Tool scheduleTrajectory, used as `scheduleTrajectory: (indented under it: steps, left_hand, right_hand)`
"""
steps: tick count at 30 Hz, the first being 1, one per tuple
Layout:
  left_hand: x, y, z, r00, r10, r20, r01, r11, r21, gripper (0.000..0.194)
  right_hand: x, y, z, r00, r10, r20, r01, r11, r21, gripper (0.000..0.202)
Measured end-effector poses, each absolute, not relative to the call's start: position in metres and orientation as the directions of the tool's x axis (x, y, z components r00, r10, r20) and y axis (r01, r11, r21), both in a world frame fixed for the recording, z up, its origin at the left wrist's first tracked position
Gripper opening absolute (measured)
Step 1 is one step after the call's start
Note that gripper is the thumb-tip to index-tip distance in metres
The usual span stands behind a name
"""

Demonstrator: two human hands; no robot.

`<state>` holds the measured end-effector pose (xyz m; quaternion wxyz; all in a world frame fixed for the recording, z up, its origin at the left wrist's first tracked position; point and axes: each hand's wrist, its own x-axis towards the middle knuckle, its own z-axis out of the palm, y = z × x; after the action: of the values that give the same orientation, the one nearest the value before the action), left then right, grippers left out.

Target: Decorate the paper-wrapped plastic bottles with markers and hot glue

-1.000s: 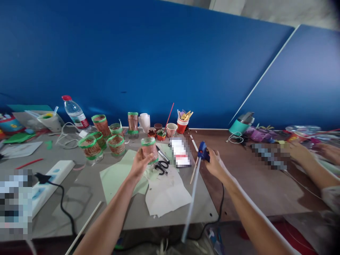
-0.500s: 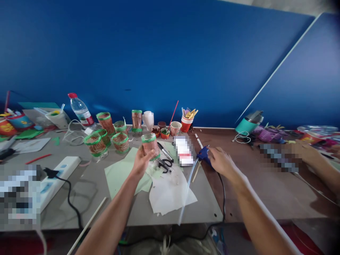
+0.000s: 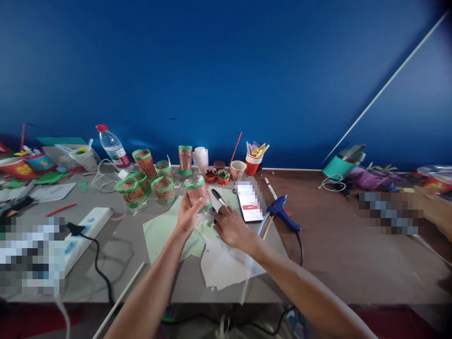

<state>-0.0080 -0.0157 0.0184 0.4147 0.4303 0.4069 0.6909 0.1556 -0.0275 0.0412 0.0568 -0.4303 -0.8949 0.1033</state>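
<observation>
With the phone [image 3: 250, 202] as landmark, the wrapped cup [image 3: 198, 194] is to its left, tilted in the left hand [image 3: 189, 216], whose fingers and thumb pinch its side. Just left of the phone's near end, the right hand [image 3: 235, 228] has its fingers curled down towards the table [image 3: 190, 287]; I cannot tell whether they pinch anything (the knuckles hide what lies under them). With only 1 hand on the cup, a loose thumb could let it roll out, and too hard a squeeze might dent it or crease its brown covering. The glue gun [image 3: 281, 212] lies on its side to the right of the phone; its clear glue stick [image 3: 245, 287] runs towards the near edge, across the line of the right forearm [image 3: 286, 275]. A brush there could swing the gun round, and if its nozzle is hot, that may burn skin or smear glue on the phone. A tug on the cord [image 3: 301, 247], near the gun's handle, could do likewise. Left of the phone, the marker [image 3: 219, 197] could roll if the right fingers knock it.
</observation>
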Motion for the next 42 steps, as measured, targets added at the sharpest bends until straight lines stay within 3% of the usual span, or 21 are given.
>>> scheduleTrajectory:
  steps: [7, 15, 22, 25, 28, 32, 37, 42]
  left_hand:
    - [-0.008, -0.016, 0.020, -0.316, 0.917, 0.243, -0.205, -0.316, 0.926, 0.041]
    - [-0.009, -0.015, 0.017, -0.290, 0.919, 0.266, -0.171, -0.323, 0.931, 0.042]
    - [-0.010, -0.017, 0.019, -0.333, 0.913, 0.236, -0.166, -0.303, 0.938, 0.044]
    - [-0.007, -0.018, 0.020, -0.308, 0.926, 0.217, -0.169, -0.278, 0.946, 0.044]
    - [-0.003, -0.019, 0.019, -0.248, 0.947, 0.202, -0.176, -0.249, 0.952, 0.044]
    - [0.002, -0.021, 0.015, -0.145, 0.972, 0.183, -0.100, -0.198, 0.975, 0.047]
    - [0.006, -0.025, 0.011, -0.063, 0.989, 0.137, -0.032, -0.140, 0.990, 0.047]
    - [0.010, -0.029, 0.014, -0.074, 0.979, 0.188, 0.101, -0.180, 0.978, 0.050]
  right_hand:
    - [0.146, -0.028, 0.041, -0.682, 0.730, 0.044, 0.713, 0.677, -0.182, 0.025]
    - [0.140, -0.027, 0.029, -0.671, 0.737, 0.081, 0.698, 0.664, -0.268, 0.017]
    - [0.163, -0.015, 0.034, -0.544, 0.827, 0.142, 0.608, 0.505, -0.613, 0.009]
    - [0.185, -0.003, 0.048, -0.564, 0.803, 0.191, 0.318, 0.425, -0.848, 0.002]
    - [0.195, 0.005, 0.059, -0.404, 0.886, 0.225, 0.030, 0.259, -0.965, 0.015]
    - [0.188, 0.006, 0.058, -0.180, 0.956, 0.233, -0.168, 0.203, -0.965, 0.023]
    - [0.180, 0.004, 0.052, -0.116, 0.946, 0.304, -0.109, 0.292, -0.950, 0.013]
    - [0.182, 0.002, 0.055, -0.077, 0.893, 0.444, -0.114, 0.435, -0.893, 0.003]
